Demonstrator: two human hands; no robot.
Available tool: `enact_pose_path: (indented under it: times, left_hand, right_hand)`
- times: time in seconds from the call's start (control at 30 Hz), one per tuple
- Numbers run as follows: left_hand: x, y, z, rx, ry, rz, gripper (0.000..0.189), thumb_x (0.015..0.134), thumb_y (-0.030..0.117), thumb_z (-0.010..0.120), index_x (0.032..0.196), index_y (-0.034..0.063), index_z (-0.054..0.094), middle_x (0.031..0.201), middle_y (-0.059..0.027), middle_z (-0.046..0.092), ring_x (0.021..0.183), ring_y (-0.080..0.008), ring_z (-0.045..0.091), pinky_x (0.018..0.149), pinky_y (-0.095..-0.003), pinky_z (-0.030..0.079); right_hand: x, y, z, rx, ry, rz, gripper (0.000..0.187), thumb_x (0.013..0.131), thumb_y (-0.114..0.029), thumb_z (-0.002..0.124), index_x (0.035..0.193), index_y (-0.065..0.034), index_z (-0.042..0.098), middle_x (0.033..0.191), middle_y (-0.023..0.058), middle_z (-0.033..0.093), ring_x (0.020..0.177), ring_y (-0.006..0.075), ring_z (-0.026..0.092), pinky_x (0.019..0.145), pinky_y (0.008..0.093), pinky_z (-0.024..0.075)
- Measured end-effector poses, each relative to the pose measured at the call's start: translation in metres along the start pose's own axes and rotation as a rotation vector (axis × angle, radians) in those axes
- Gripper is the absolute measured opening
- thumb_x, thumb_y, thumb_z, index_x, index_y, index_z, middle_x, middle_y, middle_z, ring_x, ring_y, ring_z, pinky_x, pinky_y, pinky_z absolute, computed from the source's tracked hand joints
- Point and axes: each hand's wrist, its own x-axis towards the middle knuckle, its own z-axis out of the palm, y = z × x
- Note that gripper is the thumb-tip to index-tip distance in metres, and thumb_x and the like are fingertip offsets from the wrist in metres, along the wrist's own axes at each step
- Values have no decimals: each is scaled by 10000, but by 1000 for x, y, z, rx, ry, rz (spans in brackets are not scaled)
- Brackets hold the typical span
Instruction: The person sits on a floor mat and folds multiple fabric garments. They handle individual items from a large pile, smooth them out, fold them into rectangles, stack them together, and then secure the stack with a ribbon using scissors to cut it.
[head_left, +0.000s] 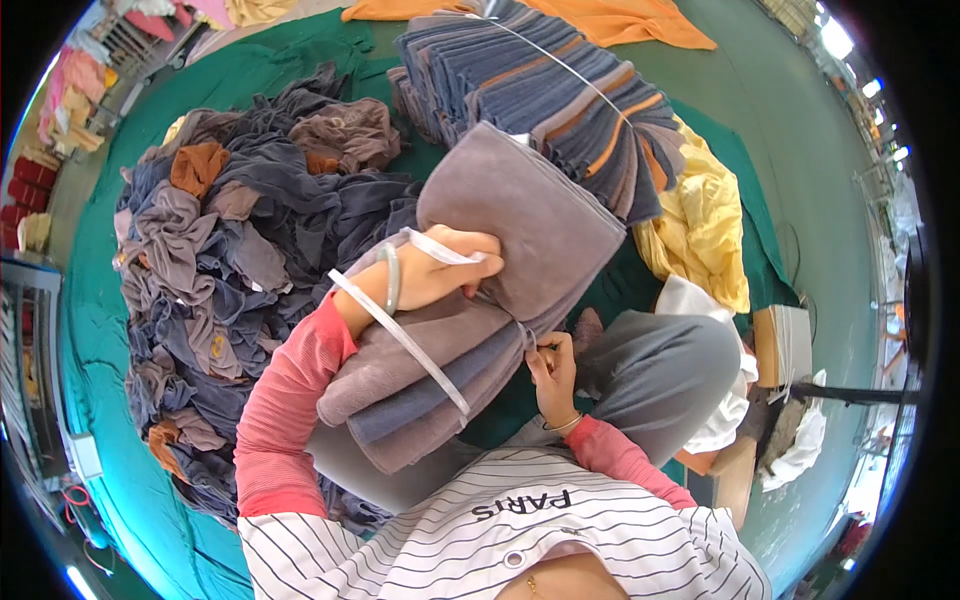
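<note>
A bundle of folded cloths in mauve-grey and blue-grey lies across the lap, cinched at its middle by a light tie. My left hand presses on the bundle's upper side, a white strip passing over its fingers; whether it grips the strip is unclear. Another white strip runs loosely from the left forearm over the lower cloths. At the bundle's right edge, my right hand has its fingers curled at the tie, pinching it.
Crumpled grey, blue and brown cloths are heaped at the left on a green sheet. Ahead stands a tied stack of folded cloths. Yellow fabric and a box are at the right.
</note>
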Motion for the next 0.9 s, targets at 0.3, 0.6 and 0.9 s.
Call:
enact_pose_path:
  times: [0.3, 0.6, 0.9]
  left_hand:
    - [7, 9, 11, -147, 52, -125, 265, 889, 204, 463, 739, -8, 512, 615, -62, 530, 576, -120, 490, 549, -248, 379]
    - [6, 13, 19, -124, 92, -149, 262, 892, 216, 464, 755, -3, 507, 617, -56, 514, 591, -114, 480, 556, -226, 368]
    - [8, 10, 22, -161, 141, -182, 267, 902, 223, 462, 749, 8, 502, 626, -43, 496, 584, -100, 470, 549, -214, 374]
  right_hand:
    - [-15, -17, 3, 414, -135, 371, 86, 830, -65, 588, 813, -26, 513, 608, -3, 466, 434, 51, 409, 354, 198, 358]
    - [16, -16, -10, -375, 20, -243, 218, 647, -79, 709, 758, -31, 527, 681, 51, 510, 576, 155, 514, 533, 284, 389]
    - [22, -8, -8, -600, 93, -453, 192, 622, -78, 656, 759, -47, 525, 776, 98, 519, 665, 284, 499, 600, 343, 375]
